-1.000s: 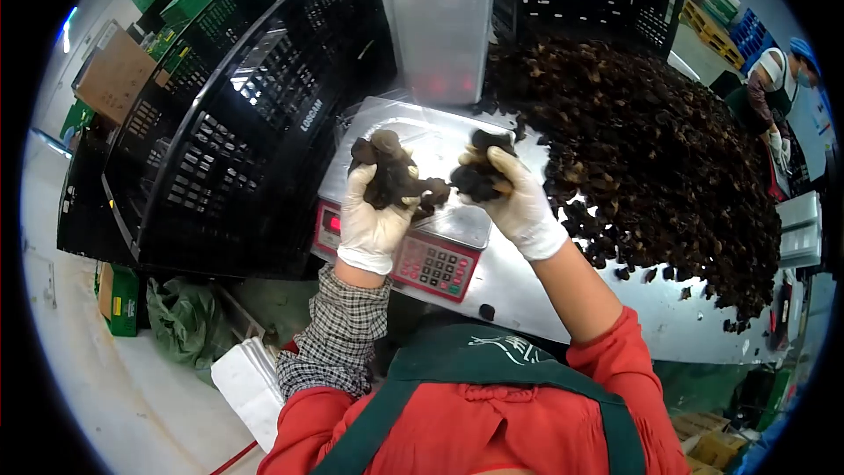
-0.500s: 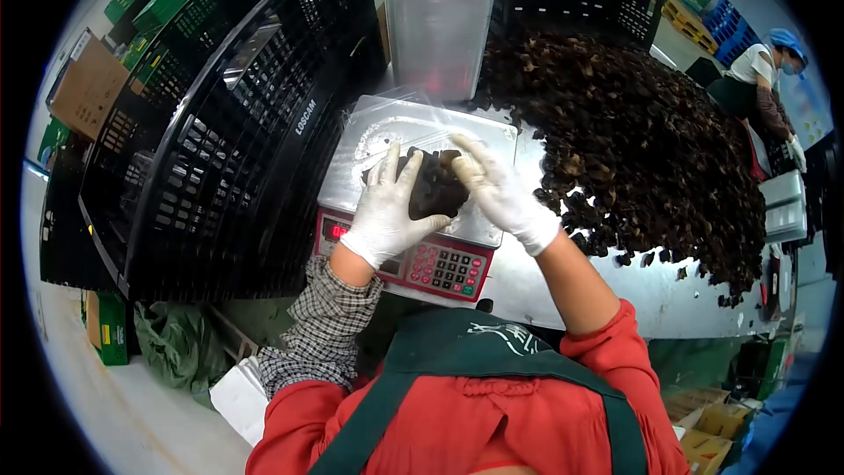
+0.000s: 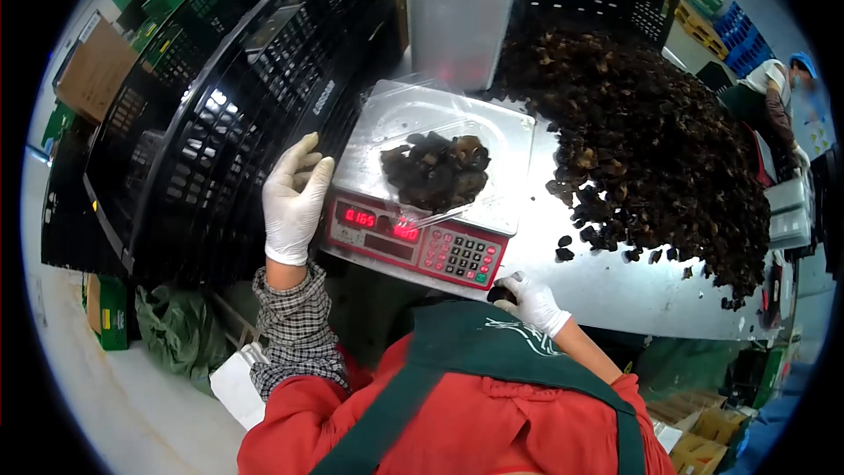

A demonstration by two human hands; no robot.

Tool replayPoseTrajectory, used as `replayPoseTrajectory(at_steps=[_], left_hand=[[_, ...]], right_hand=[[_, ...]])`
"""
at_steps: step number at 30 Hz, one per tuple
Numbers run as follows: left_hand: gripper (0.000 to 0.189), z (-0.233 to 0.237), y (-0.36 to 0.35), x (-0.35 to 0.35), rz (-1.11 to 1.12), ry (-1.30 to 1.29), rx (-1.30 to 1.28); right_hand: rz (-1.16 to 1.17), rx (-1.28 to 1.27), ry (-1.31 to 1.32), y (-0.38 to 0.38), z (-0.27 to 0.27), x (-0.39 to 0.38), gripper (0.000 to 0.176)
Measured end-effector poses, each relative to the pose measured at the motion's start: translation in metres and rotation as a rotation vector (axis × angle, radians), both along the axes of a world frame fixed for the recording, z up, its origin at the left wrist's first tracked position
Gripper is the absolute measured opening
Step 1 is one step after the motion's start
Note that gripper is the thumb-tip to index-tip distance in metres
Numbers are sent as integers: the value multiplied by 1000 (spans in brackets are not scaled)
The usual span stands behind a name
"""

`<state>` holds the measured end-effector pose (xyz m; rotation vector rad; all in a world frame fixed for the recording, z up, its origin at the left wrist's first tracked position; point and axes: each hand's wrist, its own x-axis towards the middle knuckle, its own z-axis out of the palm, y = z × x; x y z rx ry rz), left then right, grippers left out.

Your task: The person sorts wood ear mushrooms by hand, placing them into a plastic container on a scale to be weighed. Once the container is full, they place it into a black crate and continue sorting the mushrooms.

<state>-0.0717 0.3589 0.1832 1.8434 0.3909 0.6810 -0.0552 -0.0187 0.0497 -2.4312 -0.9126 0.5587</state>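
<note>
Head view: left hand (image 3: 297, 198) half-curled, empty, beside scale (image 3: 387, 236); right hand (image 3: 533, 301) pinching dark piece (image 3: 501, 295) at table edge (image 3: 651, 325).

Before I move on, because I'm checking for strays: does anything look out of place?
A dark piece at the right hand, by the table's edge, is well away from the pile; others lie just off it, toward the scale.

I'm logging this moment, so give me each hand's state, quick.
Left hand: open, loosely curled, holding nothing visible.
Right hand: closed on a small dark piece.
</note>
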Motion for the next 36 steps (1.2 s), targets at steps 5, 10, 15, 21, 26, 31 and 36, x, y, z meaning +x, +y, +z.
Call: replayPoseTrajectory(at_steps=[5,10,15,21,26,31,36], left_hand=[[35,-8,4,-13,62,-11,71],[31,-11,-1,-23,106,-26,248],[31,-22,-57,-18,-143,-217,510],[38,-61,-100,11,-292,-73,897],[32,-60,-73,14,-299,-135,919],[44,-43,-50,7,-268,-219,740],[46,-36,-40,30,-147,-155,547]], right_hand=[[-51,132,41,-3,-6,0,16],[-432,379,58,-25,0,20,10],[-500,364,-143,-19,34,70,8],[-652,376,-17,-21,25,94,11],[-527,414,-154,-3,50,116,17],[-340,507,-249,47,94,130,17],[-115,420,-196,110,120,149,31]])
